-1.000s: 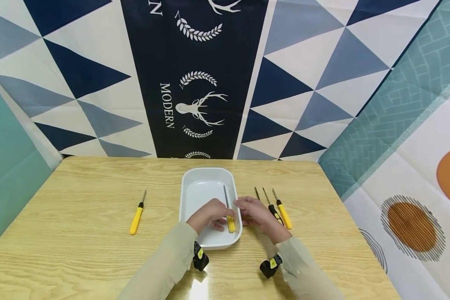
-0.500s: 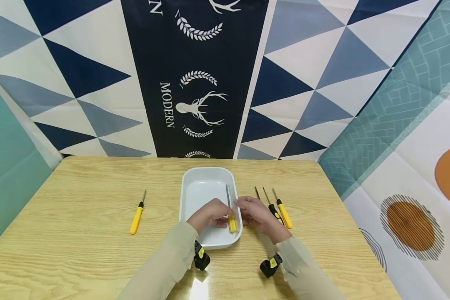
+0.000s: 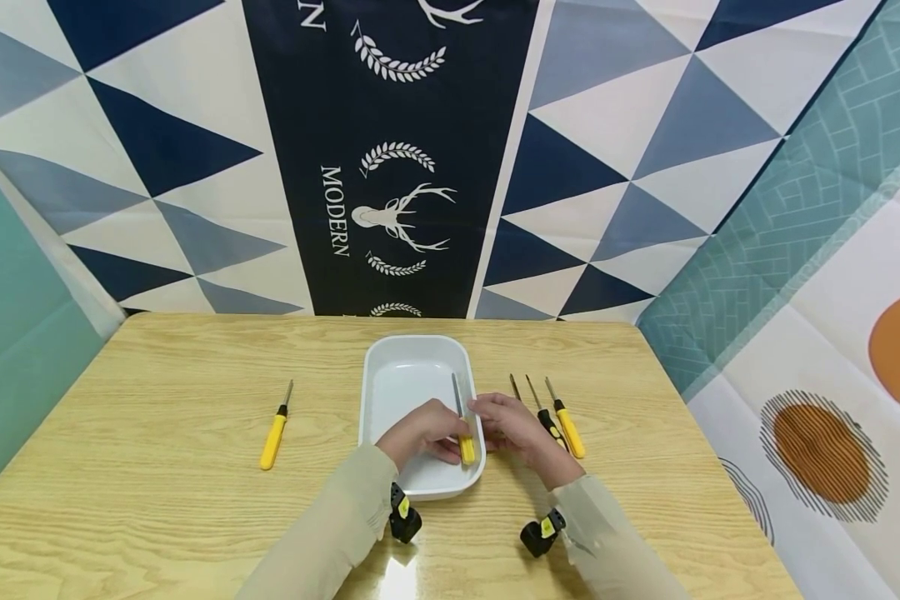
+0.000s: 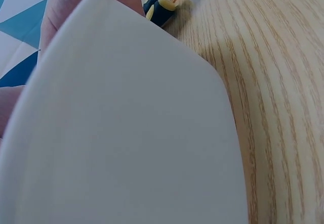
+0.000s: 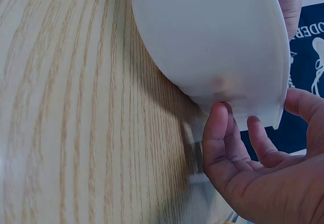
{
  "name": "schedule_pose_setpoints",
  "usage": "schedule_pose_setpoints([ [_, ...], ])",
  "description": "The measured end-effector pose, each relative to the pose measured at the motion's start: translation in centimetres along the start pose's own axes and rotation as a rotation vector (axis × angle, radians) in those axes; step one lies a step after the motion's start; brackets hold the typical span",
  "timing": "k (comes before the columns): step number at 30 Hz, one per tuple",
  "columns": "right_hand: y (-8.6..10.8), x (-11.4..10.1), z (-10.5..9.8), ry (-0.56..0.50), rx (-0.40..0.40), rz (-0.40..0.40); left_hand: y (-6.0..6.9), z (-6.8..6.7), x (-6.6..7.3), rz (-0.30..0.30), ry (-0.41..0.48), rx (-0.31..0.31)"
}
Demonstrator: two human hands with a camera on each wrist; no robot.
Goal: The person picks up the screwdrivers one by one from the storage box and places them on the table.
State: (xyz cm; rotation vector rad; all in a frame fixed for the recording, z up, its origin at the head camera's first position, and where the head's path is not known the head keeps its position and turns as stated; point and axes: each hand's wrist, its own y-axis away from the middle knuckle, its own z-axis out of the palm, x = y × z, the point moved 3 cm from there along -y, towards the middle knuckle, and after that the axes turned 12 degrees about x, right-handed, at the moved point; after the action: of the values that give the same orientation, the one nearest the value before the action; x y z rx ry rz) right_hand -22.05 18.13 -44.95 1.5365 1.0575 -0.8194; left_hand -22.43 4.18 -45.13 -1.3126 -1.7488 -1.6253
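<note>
In the head view, my left hand (image 3: 429, 429) is inside a white tray (image 3: 397, 367), its thumb and fingers pinching a screwdriver (image 3: 467, 450). That screwdriver has a yellow handle and a thin metal shaft pointing away from me, along the tray's right wall. At the tray's right side, my right hand (image 3: 513, 425) holds the wall. The right wrist view shows its thumb at the rim and its fingers (image 5: 216, 128) against the outer face. In the left wrist view, the tray wall (image 4: 136, 123) hides most of the left hand and the screwdriver.
On the wooden table (image 3: 157, 517), a yellow screwdriver (image 3: 273, 437) lies left of the tray. To the right lie another yellow screwdriver (image 3: 570, 429), a black-and-yellow screwdriver (image 3: 549, 425) and a dark shaft (image 3: 515, 387), partly behind my right hand. Patterned cloth hangs behind the table.
The screwdriver in my left hand has shifted slightly right, closer to the tray's right wall, and the left hand moved with it. My right hand and the tray look almost still.
</note>
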Motion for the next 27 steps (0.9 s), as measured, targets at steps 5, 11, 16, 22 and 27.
schedule_pose_setpoints([
  [5, 0.0, 0.1, 0.0, -0.013, -0.01, 0.001, 0.0, 0.1, 0.0, -0.006, 0.034, -0.015],
  [11, -0.1, 0.2, 0.0, -0.012, 0.009, 0.006, -0.1, -0.2, -0.1, 0.0, 0.033, -0.022],
  [16, -0.2, 0.2, 0.0, -0.011, 0.007, 0.003, 0.0, -0.5, -0.2, 0.003, 0.063, -0.018],
  [22, -0.2, 0.3, 0.1, -0.015, -0.005, -0.001, 0.1, -0.9, -0.3, 0.003, 0.077, -0.02],
  [27, -0.3, 0.3, 0.1, -0.007, -0.011, -0.001, 0.4, -1.4, -0.1, 0.015, 0.085, -0.013],
])
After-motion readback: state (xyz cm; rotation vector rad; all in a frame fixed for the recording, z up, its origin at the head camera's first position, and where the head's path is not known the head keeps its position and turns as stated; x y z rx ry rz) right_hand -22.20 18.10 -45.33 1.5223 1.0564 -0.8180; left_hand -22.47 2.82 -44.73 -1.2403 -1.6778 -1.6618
